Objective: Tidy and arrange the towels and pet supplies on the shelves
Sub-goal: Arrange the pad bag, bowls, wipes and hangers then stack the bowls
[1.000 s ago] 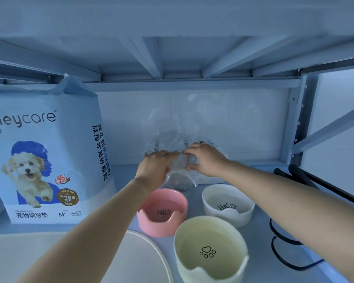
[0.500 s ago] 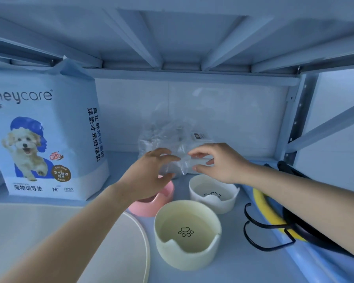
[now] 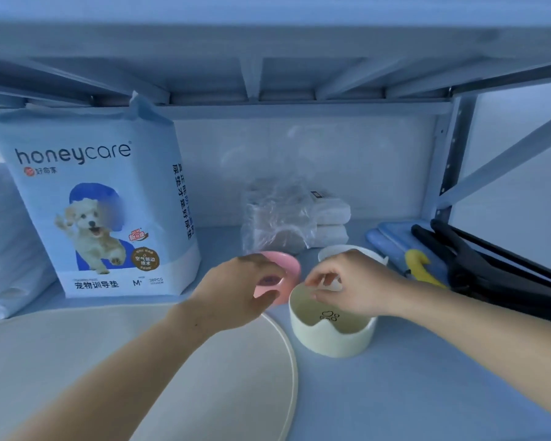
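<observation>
Both hands out over the pet bowls on the blue shelf [image 3: 427, 393]

Far left there's a white pack [image 3: 0, 243], then the big honeycare pad bag [image 3: 99, 211] standing upright, with a round cream tray [image 3: 204, 377] lying in front of it. The left hand [image 3: 236, 291] curves over the near side of the pink bowl [image 3: 288, 268]. It's blurry, so I can't tell if it's actually gripping it. Behind sits a crinkly clear plastic bag [image 3: 277, 218], touching the folded white towels [image 3: 333, 218] stacked by the back wall. The right hand [image 3: 357, 284] hangs over the cream paw-print bowl [image 3: 331, 338], fingers loosely bent with nothing in them, and the white bowl [image 3: 350, 251] is just behind it. Off right: blue mat [image 3: 392, 243], yellow hook [image 3: 420, 268], black hangers [image 3: 477, 265].
</observation>
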Action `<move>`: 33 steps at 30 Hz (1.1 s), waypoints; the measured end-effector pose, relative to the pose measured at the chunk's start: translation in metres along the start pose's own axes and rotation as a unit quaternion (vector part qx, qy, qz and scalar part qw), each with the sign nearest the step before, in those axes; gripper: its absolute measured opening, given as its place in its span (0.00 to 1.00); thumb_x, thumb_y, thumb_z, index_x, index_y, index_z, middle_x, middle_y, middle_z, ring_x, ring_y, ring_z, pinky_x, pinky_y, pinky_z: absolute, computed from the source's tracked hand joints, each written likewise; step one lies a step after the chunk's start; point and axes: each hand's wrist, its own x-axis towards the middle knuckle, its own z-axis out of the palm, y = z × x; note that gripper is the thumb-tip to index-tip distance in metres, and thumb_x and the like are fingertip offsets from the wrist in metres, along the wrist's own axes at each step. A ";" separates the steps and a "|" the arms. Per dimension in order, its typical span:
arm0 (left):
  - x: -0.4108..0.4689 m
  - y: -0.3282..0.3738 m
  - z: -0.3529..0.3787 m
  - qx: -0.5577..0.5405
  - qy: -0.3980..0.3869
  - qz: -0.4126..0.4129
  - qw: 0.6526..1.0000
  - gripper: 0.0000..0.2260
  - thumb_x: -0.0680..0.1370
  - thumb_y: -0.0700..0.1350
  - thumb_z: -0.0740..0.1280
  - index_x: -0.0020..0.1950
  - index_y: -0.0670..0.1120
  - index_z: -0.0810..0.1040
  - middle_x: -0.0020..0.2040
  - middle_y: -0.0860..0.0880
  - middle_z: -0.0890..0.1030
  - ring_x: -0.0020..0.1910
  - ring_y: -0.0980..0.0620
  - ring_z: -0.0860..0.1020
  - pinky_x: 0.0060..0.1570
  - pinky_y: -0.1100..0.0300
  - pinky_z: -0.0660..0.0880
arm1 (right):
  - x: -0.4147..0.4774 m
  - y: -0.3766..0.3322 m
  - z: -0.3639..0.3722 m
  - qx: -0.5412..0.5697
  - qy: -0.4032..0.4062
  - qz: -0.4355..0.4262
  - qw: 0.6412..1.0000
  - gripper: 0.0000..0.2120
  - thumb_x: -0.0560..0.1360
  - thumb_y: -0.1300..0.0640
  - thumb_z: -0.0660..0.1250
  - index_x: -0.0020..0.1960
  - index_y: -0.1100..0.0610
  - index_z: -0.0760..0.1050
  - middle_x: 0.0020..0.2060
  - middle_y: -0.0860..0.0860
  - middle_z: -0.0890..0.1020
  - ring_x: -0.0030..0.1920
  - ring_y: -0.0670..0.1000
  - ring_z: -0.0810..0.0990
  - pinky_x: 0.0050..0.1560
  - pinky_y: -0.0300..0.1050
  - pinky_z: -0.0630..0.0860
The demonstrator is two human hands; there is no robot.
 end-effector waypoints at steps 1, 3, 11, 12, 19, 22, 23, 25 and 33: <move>-0.003 -0.001 0.004 -0.006 0.005 0.000 1.000 0.11 0.74 0.52 0.64 0.54 0.63 0.74 0.51 0.67 0.76 0.43 0.77 0.69 0.39 0.69 0.71 | -0.004 -0.003 0.004 0.012 0.003 0.024 1.000 0.06 0.71 0.51 0.69 0.47 0.45 0.80 0.39 0.36 0.80 0.42 0.39 0.77 0.39 0.25 0.69; -0.007 0.001 0.011 -0.029 0.026 -0.002 0.999 0.10 0.74 0.50 0.65 0.53 0.62 0.75 0.52 0.68 0.75 0.42 0.80 0.67 0.37 0.73 0.66 | -0.008 -0.008 0.013 0.056 0.023 0.077 0.995 0.05 0.71 0.52 0.69 0.47 0.46 0.80 0.39 0.36 0.80 0.41 0.39 0.78 0.39 0.26 0.70; -0.022 -0.017 0.050 -0.033 0.067 0.034 0.997 0.20 0.74 0.48 0.65 0.66 0.57 0.71 0.62 0.56 0.73 0.58 0.52 0.73 0.47 0.62 0.70 | -0.019 -0.020 0.040 0.008 0.167 0.165 0.972 0.05 0.74 0.50 0.66 0.47 0.46 0.80 0.38 0.37 0.79 0.42 0.42 0.79 0.43 0.43 0.77; -0.021 -0.018 0.052 -0.031 0.062 0.039 0.997 0.21 0.74 0.48 0.65 0.67 0.57 0.70 0.63 0.56 0.72 0.59 0.51 0.72 0.48 0.61 0.69 | -0.019 -0.020 0.040 0.006 0.171 0.161 0.972 0.05 0.74 0.50 0.66 0.47 0.46 0.80 0.38 0.38 0.80 0.42 0.42 0.79 0.42 0.43 0.76; -0.016 -0.022 0.057 -0.022 0.029 0.049 0.998 0.27 0.75 0.50 0.62 0.73 0.57 0.59 0.70 0.57 0.66 0.67 0.52 0.65 0.57 0.60 0.68 | -0.019 -0.019 0.043 0.018 0.194 0.151 0.969 0.04 0.73 0.52 0.67 0.44 0.47 0.81 0.38 0.41 0.83 0.38 0.39 0.78 0.40 0.38 0.75; -0.016 -0.022 0.057 -0.023 0.018 0.049 0.998 0.28 0.76 0.50 0.62 0.74 0.57 0.57 0.71 0.56 0.65 0.68 0.53 0.63 0.58 0.60 0.68 | -0.020 -0.018 0.040 0.060 0.195 0.138 0.969 0.06 0.72 0.53 0.68 0.49 0.48 0.81 0.39 0.39 0.82 0.39 0.37 0.77 0.40 0.29 0.72; -0.016 -0.022 0.056 -0.024 0.015 0.049 0.998 0.28 0.76 0.50 0.62 0.74 0.56 0.57 0.71 0.56 0.64 0.68 0.53 0.63 0.59 0.60 0.68 | -0.021 -0.018 0.038 0.076 0.191 0.133 0.970 0.07 0.73 0.54 0.68 0.50 0.48 0.81 0.40 0.39 0.82 0.39 0.37 0.78 0.41 0.29 0.71; -0.018 -0.021 0.055 -0.028 0.013 0.047 0.998 0.27 0.75 0.50 0.62 0.74 0.56 0.58 0.71 0.56 0.64 0.69 0.53 0.62 0.59 0.60 0.67 | -0.026 -0.017 0.033 0.087 0.187 0.118 0.971 0.06 0.73 0.54 0.68 0.49 0.48 0.81 0.40 0.39 0.82 0.42 0.38 0.79 0.43 0.30 0.72; -0.029 0.002 0.047 -0.115 0.027 0.150 0.982 0.19 0.76 0.45 0.64 0.66 0.58 0.72 0.67 0.56 0.69 0.66 0.56 0.65 0.60 0.67 0.63 | -0.061 -0.011 0.032 0.048 0.156 0.076 0.984 0.05 0.74 0.56 0.68 0.42 0.51 0.81 0.33 0.37 0.81 0.38 0.37 0.78 0.38 0.26 0.68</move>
